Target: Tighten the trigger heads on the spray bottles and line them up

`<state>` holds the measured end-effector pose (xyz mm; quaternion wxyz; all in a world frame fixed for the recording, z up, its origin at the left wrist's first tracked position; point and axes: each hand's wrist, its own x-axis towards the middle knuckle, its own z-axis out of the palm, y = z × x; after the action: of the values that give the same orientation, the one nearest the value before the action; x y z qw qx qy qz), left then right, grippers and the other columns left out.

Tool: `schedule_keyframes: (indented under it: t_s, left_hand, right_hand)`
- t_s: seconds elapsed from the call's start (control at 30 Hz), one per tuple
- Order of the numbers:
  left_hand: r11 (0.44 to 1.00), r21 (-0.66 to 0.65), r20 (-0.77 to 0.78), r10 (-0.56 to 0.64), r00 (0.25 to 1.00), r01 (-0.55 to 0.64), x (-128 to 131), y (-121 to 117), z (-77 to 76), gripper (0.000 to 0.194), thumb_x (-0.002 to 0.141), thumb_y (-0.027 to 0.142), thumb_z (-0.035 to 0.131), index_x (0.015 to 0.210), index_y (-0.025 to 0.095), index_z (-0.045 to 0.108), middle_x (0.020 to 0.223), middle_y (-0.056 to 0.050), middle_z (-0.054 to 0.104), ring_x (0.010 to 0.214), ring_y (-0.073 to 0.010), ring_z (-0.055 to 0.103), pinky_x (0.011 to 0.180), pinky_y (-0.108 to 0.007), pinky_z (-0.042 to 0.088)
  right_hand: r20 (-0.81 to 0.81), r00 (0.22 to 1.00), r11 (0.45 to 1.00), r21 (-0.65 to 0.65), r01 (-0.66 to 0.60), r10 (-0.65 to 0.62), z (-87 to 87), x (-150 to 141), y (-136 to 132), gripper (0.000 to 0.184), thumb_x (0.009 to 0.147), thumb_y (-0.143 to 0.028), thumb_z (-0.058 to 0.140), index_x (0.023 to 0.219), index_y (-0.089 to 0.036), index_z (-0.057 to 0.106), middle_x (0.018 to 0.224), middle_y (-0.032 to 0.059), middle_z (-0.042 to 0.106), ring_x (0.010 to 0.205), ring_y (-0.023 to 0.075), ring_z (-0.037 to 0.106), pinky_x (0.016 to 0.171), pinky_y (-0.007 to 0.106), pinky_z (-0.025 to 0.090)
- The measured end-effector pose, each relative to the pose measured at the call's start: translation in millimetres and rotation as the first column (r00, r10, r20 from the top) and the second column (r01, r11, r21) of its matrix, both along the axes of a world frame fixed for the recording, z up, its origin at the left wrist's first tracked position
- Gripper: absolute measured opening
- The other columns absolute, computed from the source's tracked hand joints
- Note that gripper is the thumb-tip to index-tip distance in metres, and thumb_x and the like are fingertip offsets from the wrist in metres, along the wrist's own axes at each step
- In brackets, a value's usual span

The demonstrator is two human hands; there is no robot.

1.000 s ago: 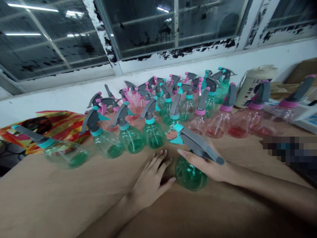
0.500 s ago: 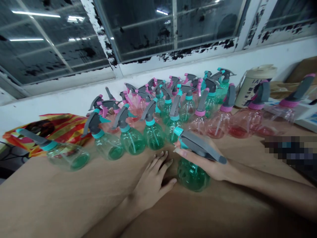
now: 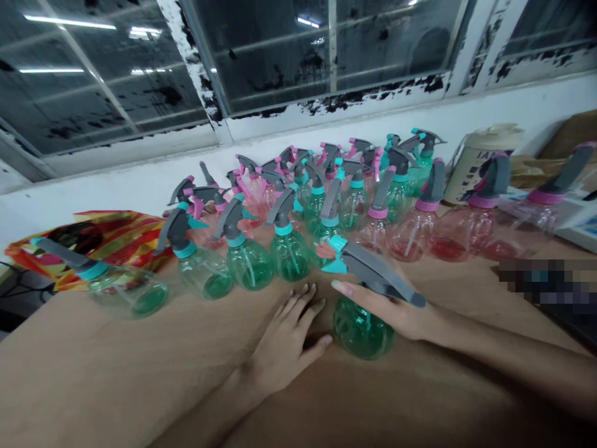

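My right hand (image 3: 396, 308) is wrapped round the neck of a green spray bottle (image 3: 361, 333) that stands on the wooden table (image 3: 140, 379). The bottle's head is grey with a teal nozzle and trigger, pointing to the left, and my thumb lies along its near side. My other fingers are mostly hidden behind the bottle head. Left of the bottle, my left hand (image 3: 291, 345) lies flat on the table, fingers spread, holding nothing. Just beyond it stands another green spray bottle (image 3: 293, 255) with a teal collar.
Several green and pink spray bottles crowd the back of the table, including a pink bottle (image 3: 450, 236) at right. A red-yellow bag (image 3: 130, 239) lies at left. A cream jug (image 3: 480, 155) stands at the back right, below the window (image 3: 326, 56).
The teal trigger under the nozzle now shows farther out, and the fingers of my right hand have shifted forward on it. My left hand stays where it was.
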<state>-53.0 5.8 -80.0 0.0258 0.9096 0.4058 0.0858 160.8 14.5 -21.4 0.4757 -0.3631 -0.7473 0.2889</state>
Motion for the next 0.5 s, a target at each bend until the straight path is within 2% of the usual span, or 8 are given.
schedule_keyframes:
  t_s: [0.3, 0.5]
  left_hand:
    - [1.0, 0.003, -0.005, 0.0, 1.0, 0.0, -0.1, -0.1, 0.0, 0.053, 0.091, 0.042, 0.051, 0.136, 0.015, 0.042, 0.145, -0.014, 0.042, 0.134, -0.0295, 0.037, 0.109, -0.051, 0.035]
    - [1.0, 0.002, 0.025, -0.009, 1.0, 0.009, 0.1, -0.5, 0.3, 0.052, 0.091, 0.042, 0.051, 0.135, 0.016, 0.043, 0.146, -0.014, 0.041, 0.135, -0.029, 0.036, 0.109, -0.051, 0.034]
  right_hand:
    - [0.012, 1.0, 0.999, 0.034, 0.011, -0.012, 2.0, 0.0, -0.2, 0.017, 0.085, -0.036, 0.055, 0.096, -0.025, 0.063, 0.077, 0.0012, 0.06, 0.067, 0.0177, 0.057, 0.063, 0.033, 0.049]
    - [-0.043, 0.999, 0.999, 0.036, -0.021, 0.023, 3.3, -0.6, -1.0, 0.022, 0.085, -0.033, 0.057, 0.105, -0.025, 0.062, 0.092, 0.0033, 0.066, 0.082, 0.0196, 0.063, 0.074, 0.035, 0.052]
